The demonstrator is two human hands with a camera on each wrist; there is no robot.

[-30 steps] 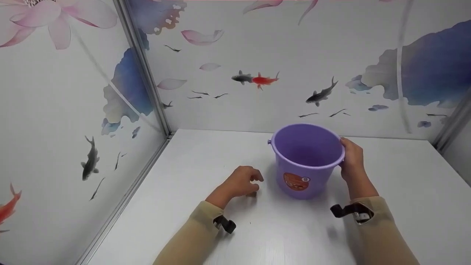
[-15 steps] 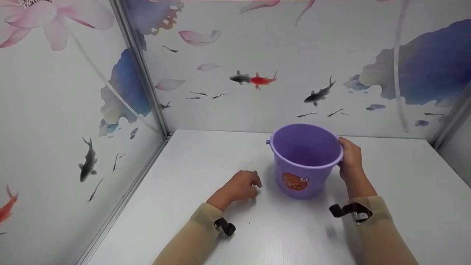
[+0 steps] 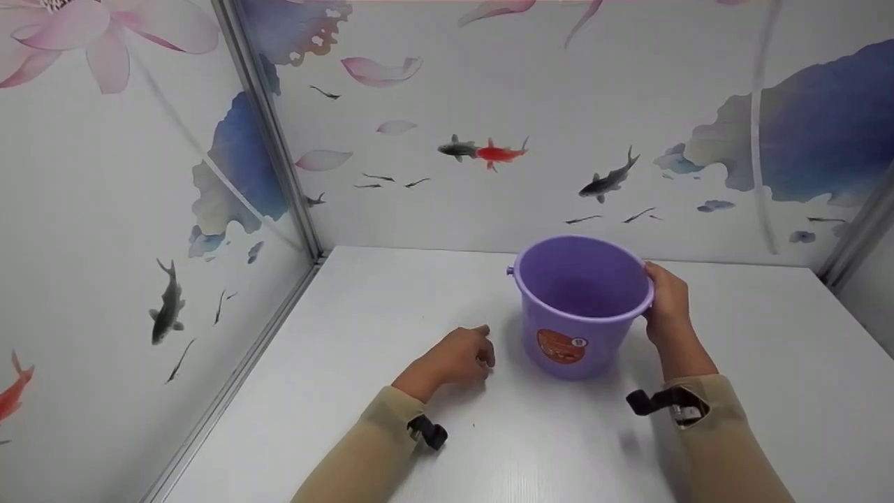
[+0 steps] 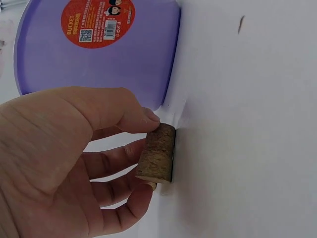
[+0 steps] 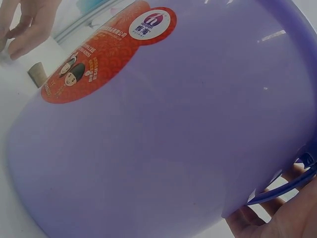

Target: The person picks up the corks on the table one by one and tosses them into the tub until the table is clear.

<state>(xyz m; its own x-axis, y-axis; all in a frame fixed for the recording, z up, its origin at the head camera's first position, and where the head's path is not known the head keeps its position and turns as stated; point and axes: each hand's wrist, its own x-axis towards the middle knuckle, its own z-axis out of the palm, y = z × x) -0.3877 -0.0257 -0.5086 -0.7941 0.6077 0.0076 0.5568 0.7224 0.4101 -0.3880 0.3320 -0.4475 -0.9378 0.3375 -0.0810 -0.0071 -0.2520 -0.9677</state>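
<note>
A purple plastic bucket (image 3: 597,342) stands upright on the white table, with a round red label (image 4: 96,22) on its side. My right hand (image 3: 668,300) grips its right rim; the handle (image 5: 282,191) passes by those fingers in the right wrist view. Left of the bucket, my left hand (image 3: 457,356) is low over the table, apart from the bucket. Its thumb and curled fingers close about a brown cork (image 4: 157,154), which the hand hides from the head view. A small tan bit (image 4: 154,186) shows by the little finger. The right wrist view shows a cork (image 5: 37,74) beside the bucket.
Behind the table (image 3: 391,279) rises a white wall panel (image 3: 489,209) painted with fish and petals. A metal corner post (image 3: 279,140) joins it to the left panel. Each wrist carries a black camera mount, such as the left mount (image 3: 427,431).
My left hand's fingers have drawn in toward the thumb and the hand has sunk slightly. The bucket and my right hand keep their places.
</note>
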